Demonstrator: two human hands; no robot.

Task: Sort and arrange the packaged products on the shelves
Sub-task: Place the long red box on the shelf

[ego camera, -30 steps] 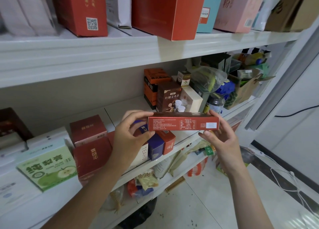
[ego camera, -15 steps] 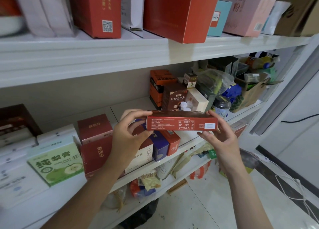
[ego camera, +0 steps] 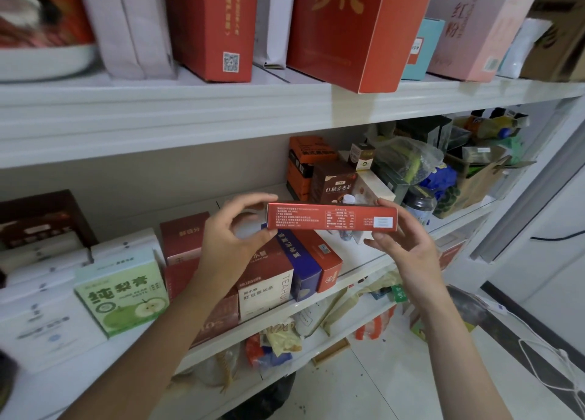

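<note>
- Red cardboard, long and flat: the slim box lies level in the air in front of the middle shelf, with its printed label side facing you.
- Your left hand pinches the box's left end, thumb under the lower edge and curled fingers over the top edge.
- Your right hand holds the right end, with one digit over the top edge and the other fingers curled beneath.
- Behind the slim box, on that shelf, stand a brown tea box and an orange box.
- Just below your hands a blue box and a red box lie side by side, touching.
- Farther left, a green pear-paste box lies near the shelf's front edge.
- On the upper shelf a large red box overhangs the front edge.
</note>
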